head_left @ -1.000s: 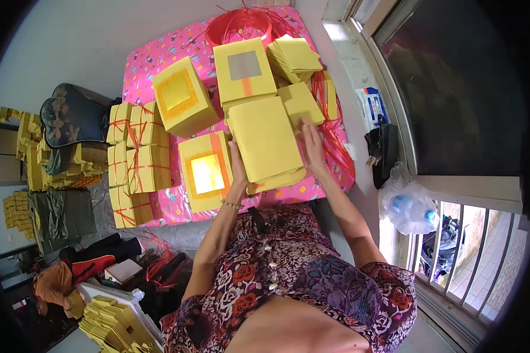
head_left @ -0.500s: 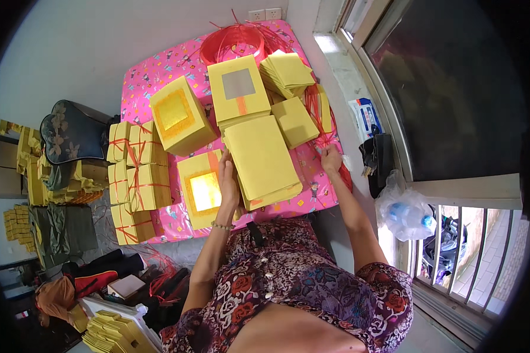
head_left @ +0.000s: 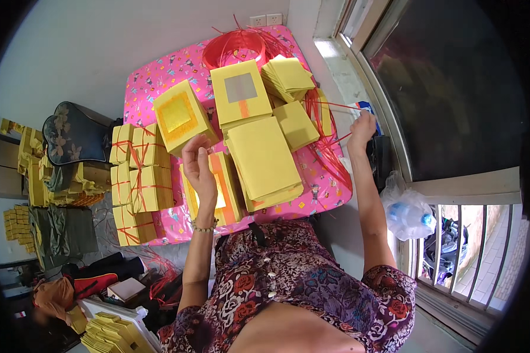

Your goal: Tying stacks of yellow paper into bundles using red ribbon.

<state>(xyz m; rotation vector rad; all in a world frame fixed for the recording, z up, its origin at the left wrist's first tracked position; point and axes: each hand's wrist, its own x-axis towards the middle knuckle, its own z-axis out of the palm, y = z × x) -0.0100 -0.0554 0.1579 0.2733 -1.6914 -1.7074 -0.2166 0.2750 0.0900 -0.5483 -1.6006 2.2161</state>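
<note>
— Pink patterned cloth covers the worktop (head_left: 159,76), which stands against a pale wall with a window along its right side. What lies on it?

— Stacks of yellow paper. A large plain stack (head_left: 265,162) lies in the middle, near the person. Just left of it is a stack with an orange stripe and a bright centre (head_left: 227,191), partly hidden by the left arm. Farther back sit a stack with a gold square (head_left: 179,117), one with a silver square (head_left: 240,93), and smaller plain stacks (head_left: 288,76) toward the window.

— And the hands?

— The left hand (head_left: 197,167) is raised above the striped stack, fingers loosely curled, thumb and fingertips close together. I cannot tell whether anything is pinched between them. The right hand (head_left: 362,126) is out past the worktop's right edge, closed on red string (head_left: 330,106) that runs back across the cloth to the loose strands (head_left: 327,150) lying there.

— Where does the string come from?

— A coil of red string (head_left: 232,47) lies at the far end of the worktop, below a wall socket (head_left: 265,20).

— Anything already tied?

— Yes, yellow bundles (head_left: 138,176) bound crosswise in red string stand stacked along the worktop's left edge. A clear plastic bag (head_left: 409,209) hangs near the window sill on the right.
</note>
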